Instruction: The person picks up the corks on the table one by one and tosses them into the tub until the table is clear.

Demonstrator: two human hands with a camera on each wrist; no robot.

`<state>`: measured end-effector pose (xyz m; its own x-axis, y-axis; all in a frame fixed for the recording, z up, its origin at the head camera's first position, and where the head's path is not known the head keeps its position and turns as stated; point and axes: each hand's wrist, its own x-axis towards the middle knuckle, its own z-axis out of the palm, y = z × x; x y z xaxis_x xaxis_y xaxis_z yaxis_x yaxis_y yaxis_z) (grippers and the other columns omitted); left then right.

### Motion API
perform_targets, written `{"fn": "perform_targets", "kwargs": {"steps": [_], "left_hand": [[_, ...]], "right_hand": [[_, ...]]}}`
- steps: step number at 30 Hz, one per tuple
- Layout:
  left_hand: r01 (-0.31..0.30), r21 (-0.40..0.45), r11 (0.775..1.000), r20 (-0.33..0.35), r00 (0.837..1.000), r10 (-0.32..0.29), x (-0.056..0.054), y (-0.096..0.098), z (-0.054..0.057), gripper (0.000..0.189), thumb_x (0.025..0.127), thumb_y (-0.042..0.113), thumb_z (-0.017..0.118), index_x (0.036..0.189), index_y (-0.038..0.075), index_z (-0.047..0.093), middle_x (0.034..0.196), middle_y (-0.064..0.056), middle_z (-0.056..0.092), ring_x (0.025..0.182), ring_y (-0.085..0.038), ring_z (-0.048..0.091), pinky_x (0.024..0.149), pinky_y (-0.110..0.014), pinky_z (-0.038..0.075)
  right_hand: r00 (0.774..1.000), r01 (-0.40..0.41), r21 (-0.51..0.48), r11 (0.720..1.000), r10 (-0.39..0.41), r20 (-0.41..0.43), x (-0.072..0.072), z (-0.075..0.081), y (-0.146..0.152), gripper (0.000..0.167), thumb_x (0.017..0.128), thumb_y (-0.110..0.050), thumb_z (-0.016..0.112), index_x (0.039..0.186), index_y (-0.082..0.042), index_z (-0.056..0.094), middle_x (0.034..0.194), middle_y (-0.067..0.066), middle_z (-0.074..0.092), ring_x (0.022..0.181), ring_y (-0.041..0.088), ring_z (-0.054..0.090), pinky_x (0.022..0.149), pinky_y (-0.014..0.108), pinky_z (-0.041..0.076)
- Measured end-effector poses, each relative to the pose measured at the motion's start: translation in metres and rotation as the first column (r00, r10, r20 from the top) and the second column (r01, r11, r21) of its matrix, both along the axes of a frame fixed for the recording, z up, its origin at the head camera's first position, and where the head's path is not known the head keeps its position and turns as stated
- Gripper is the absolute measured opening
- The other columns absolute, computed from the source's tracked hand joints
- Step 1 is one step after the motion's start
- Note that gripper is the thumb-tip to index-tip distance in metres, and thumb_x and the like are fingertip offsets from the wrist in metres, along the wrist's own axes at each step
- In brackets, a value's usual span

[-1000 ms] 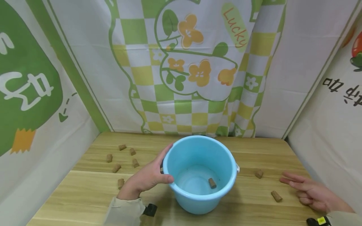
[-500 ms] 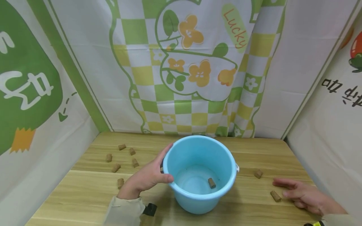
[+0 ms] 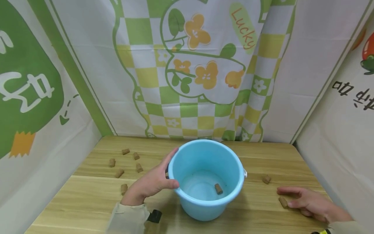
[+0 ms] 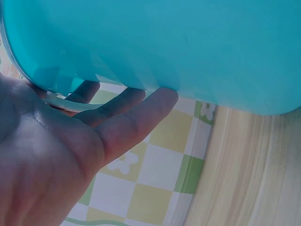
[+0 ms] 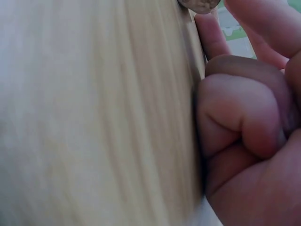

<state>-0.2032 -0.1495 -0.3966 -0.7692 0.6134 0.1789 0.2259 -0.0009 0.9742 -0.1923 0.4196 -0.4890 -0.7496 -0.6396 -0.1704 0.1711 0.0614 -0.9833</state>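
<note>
A light-blue bucket (image 3: 205, 208) stands on the table with one cork (image 3: 218, 188) on its inside floor. My left hand (image 3: 155, 182) holds the bucket by its left rim. The thumb lies over the rim, and in the left wrist view several fingers (image 4: 136, 122) touch the outer wall. Low at the right, my right hand (image 3: 312, 203) reaches around another cork (image 3: 282, 202). Its thumb tip is at the cork's right end, the index finger stretches out just beyond it, and the lower fingers (image 5: 240, 108) are curled. A firm pinch is not visible. That cork's end (image 5: 201, 4) is partly cropped in the right wrist view.
Another cork (image 3: 266, 179) lies farther back on the right. Several loose corks, one nearest the left forearm (image 3: 124, 189), lie on the left of the wooden table (image 3: 87, 195). A patterned curtain (image 3: 201, 113) hangs behind the table's back edge.
My right hand has moved left and slightly down, from beside the cork to around it. That cork has shifted slightly left. The left hand and bucket stay in place.
</note>
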Motion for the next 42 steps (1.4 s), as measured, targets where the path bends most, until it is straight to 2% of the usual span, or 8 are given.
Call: {"fn": "perform_targets", "kwargs": {"steps": [2,4,7,11,20,24,31,42], "left_hand": [[-0.001,0.004,1.0,0.004,1.0,0.001,0.0,0.0,0.0,0.115,0.078,0.046,0.085,0.16,0.034,0.005,0.156,-0.017,0.025,0.13,-0.046,0.041,0.097,-0.057,0.044],[-0.003,0.004,1.0,0.006,1.0,0.003,0.0,0.0,0.001,0.115,0.078,0.046,0.085,0.16,0.034,0.005,0.156,-0.018,0.025,0.129,-0.046,0.041,0.097,-0.057,0.045],[-0.012,-0.002,1.0,0.007,1.0,0.012,0.0,0.0,0.001,0.116,0.078,0.046,0.085,0.16,0.033,0.005,0.156,-0.017,0.026,0.129,-0.046,0.042,0.097,-0.056,0.045],[-0.018,-0.012,1.0,0.01,1.0,0.018,0.001,0.0,0.001,0.117,0.077,0.047,0.085,0.16,0.033,0.005,0.156,-0.017,0.026,0.129,-0.045,0.042,0.097,-0.056,0.045],[-0.008,-0.011,1.0,0.0,1.0,0.008,0.0,0.001,0.0,0.116,0.078,0.046,0.085,0.16,0.033,0.005,0.156,-0.017,0.025,0.129,-0.046,0.042,0.097,-0.056,0.045],[-0.009,-0.013,1.0,0.003,1.0,0.009,0.001,0.0,0.0,0.116,0.078,0.046,0.085,0.16,0.033,0.005,0.157,-0.017,0.025,0.13,-0.046,0.042,0.097,-0.056,0.045],[-0.011,-0.01,1.0,0.01,1.0,0.011,0.0,0.0,0.001,0.116,0.077,0.047,0.085,0.16,0.034,0.005,0.157,-0.016,0.025,0.13,-0.045,0.042,0.097,-0.056,0.045],[-0.01,-0.012,1.0,0.011,1.0,0.011,0.001,0.0,0.001,0.115,0.078,0.046,0.085,0.16,0.034,0.005,0.157,-0.016,0.025,0.129,-0.046,0.042,0.096,-0.054,0.046]], "right_hand": [[1.0,0.007,0.02,1.0,-0.007,0.004,0.0,0.001,-0.001,0.049,0.1,0.005,0.052,0.137,-0.025,0.063,0.133,-0.013,0.061,0.066,0.003,0.058,0.055,0.018,0.049],[1.0,0.017,0.038,0.999,-0.017,-0.004,-0.001,0.001,-0.002,0.046,0.1,0.004,0.052,0.136,-0.024,0.064,0.13,-0.008,0.063,0.063,0.003,0.057,0.05,0.02,0.046],[0.999,0.034,0.081,0.996,-0.031,-0.036,-0.002,0.002,-0.002,0.043,0.101,0.001,0.052,0.132,-0.025,0.067,0.123,0.003,0.067,0.048,-0.001,0.036,0.037,0.024,0.024],[0.998,0.04,0.1,0.994,-0.035,-0.045,-0.003,0.003,-0.003,0.04,0.103,-0.002,0.051,0.128,-0.027,0.068,0.116,0.012,0.068,0.046,0.001,0.032,0.037,0.032,0.015],[0.99,0.131,0.177,0.975,-0.12,-0.073,-0.001,0.003,-0.003,0.037,0.101,-0.007,0.057,0.124,-0.033,0.07,0.119,0.001,0.067,0.046,0.0,0.034,0.04,0.019,0.03],[0.987,0.142,0.213,0.967,-0.121,-0.107,0.0,0.004,-0.005,0.039,0.097,-0.005,0.064,0.134,-0.018,0.065,0.123,0.009,0.065,0.049,0.001,0.043,0.045,0.018,0.042],[0.967,0.229,0.324,0.918,-0.176,-0.184,-0.001,0.005,-0.011,0.052,0.095,-0.013,0.069,0.138,0.009,0.051,0.121,0.016,0.064,0.044,0.003,0.034,0.04,0.019,0.037],[0.979,0.177,0.266,0.948,-0.143,-0.143,-0.001,0.004,-0.005,0.045,0.098,-0.011,0.064,0.135,0.011,0.051,0.119,0.012,0.064,0.045,0.002,0.034,0.041,0.019,0.036]]}}
